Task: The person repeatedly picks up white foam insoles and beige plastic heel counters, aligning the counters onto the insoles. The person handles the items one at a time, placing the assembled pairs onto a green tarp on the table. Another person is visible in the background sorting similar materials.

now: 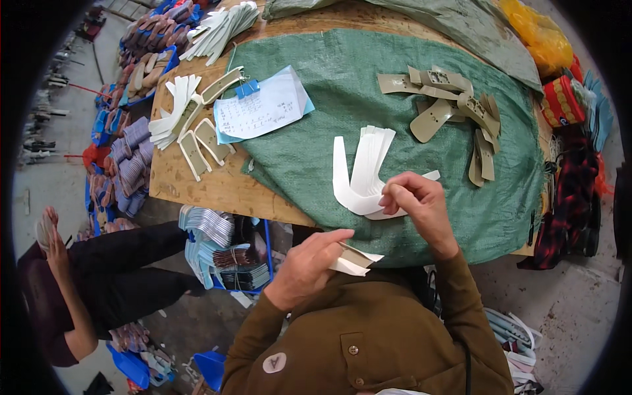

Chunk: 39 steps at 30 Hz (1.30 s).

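Observation:
My left hand [297, 273] is closed around a beige curved piece [353, 254] with white strip material along its edges, held over the table's near edge. Farther right and higher, my right hand [421, 205] has thumb and forefinger pinched together. Its fingertips are at the stack of white bent strips [368, 158] lying on the green woven sheet [322, 79]; whether they hold a strip, I cannot make out. Toward the far right of the sheet sits a loose heap of olive-beige curved pieces [454, 99], some with small holes.
At the table's left lie white-edged beige pieces [209, 141], beside handwritten paper [260, 108] under a blue clip. More white strips [220, 29] are at the back left. A blue crate [266, 230] of stacked parts stands below the table. Another person [79, 289] is at the left.

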{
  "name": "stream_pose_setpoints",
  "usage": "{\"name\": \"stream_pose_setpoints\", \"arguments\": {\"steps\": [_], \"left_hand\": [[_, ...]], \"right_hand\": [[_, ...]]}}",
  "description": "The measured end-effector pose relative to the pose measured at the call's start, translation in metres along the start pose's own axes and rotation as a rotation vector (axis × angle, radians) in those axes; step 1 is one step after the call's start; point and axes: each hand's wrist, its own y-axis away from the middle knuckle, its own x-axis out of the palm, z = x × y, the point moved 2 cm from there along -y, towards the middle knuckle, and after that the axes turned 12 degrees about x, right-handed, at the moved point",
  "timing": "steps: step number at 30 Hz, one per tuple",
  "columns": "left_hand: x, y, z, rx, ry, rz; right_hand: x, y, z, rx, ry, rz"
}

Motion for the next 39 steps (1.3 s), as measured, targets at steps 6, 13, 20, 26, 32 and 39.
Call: {"name": "stream_pose_setpoints", "arguments": {"steps": [6, 13, 20, 26, 32, 39], "left_hand": [[0.002, 0.01, 0.01, -0.177, 0.027, -0.032], [-0.004, 0.012, 0.009, -0.254, 0.072, 0.13], [-0.003, 0.013, 0.006, -0.084, 0.122, 0.064], [0.004, 0.011, -0.002, -0.066, 0.038, -0.196], [0.009, 0.008, 0.001, -0.017, -0.108, -0.267], [0.008, 0.014, 0.003, -0.019, -0.275, -0.126]], "right_hand": [[0.014, 0.021, 0.018, -0.133, 0.346, 0.28], [0.014, 0.02, 0.021, -0.404, 0.643, 0.346], [0.013, 0.011, 0.01, -0.315, 0.583, 0.179], [0.007, 0.001, -0.024, 0.254, -0.334, 0.224], [0.046, 0.01, -0.033, 0.254, -0.491, 0.416], [0.055, 0.012, -0.033, 0.055, -0.176, 0.116]]}}
